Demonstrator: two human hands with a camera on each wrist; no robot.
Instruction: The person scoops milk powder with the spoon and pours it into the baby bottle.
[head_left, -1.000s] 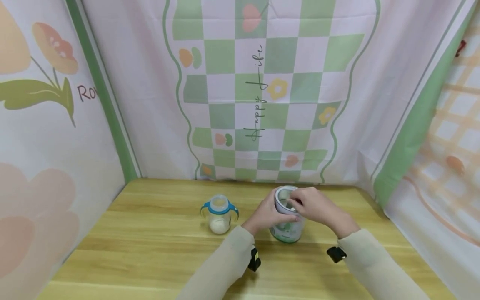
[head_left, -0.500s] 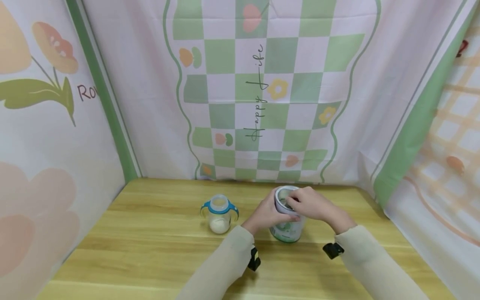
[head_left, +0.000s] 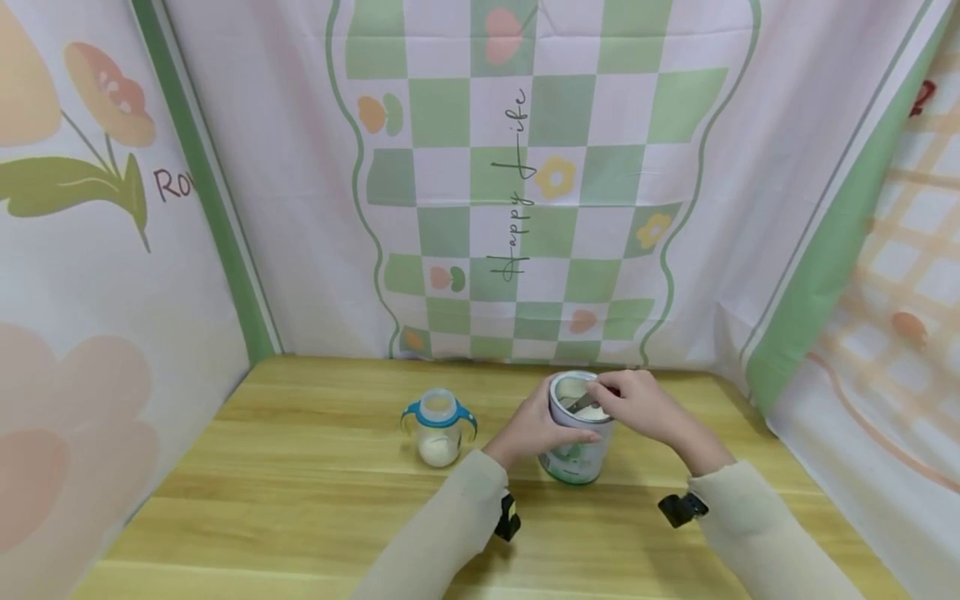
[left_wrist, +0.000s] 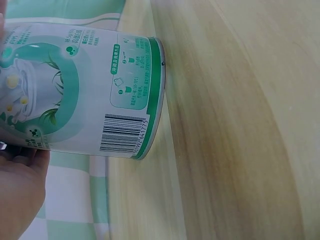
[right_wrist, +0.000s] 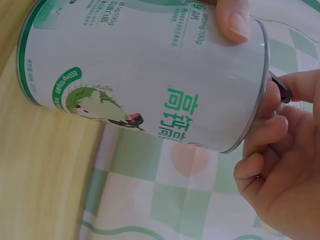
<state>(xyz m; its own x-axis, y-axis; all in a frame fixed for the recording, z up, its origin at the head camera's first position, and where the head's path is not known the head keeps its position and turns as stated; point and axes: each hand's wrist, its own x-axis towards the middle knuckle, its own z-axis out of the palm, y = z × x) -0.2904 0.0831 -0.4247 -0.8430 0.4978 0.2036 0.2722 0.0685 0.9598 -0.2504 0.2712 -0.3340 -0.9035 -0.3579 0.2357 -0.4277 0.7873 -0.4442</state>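
1. I watch from afar as the left hand (head_left: 532,429) grasps the can (head_left: 573,458) near its top, wrapped around the side, thumb laid across the front; in the right wrist view I see the thumb tip against the label.
2. The can stands upright on the wood-grain table (head_left: 300,483), right of centre in my head view, its mouth facing up with pale contents inside.
3. The right hand (head_left: 645,404) pinches a dark grey utensil (head_left: 581,403) at the rim; the utensil slants down into the can's mouth, and I cannot tell what its lower end carries.
4. From the right wrist I make out the remaining fingers curled just beside the rim.
5. To the left of the can, apart from it, I have a clear bottle (head_left: 438,446) standing upright, with a blue two-handled collar (head_left: 439,425) and something pale in the bottom.
6. My left wrist view shows a barcode (left_wrist: 124,134) near the can's green base band.
7. Behind the table hangs a green-and-white checkered cloth (head_left: 442,233), lettered "Happy Life".
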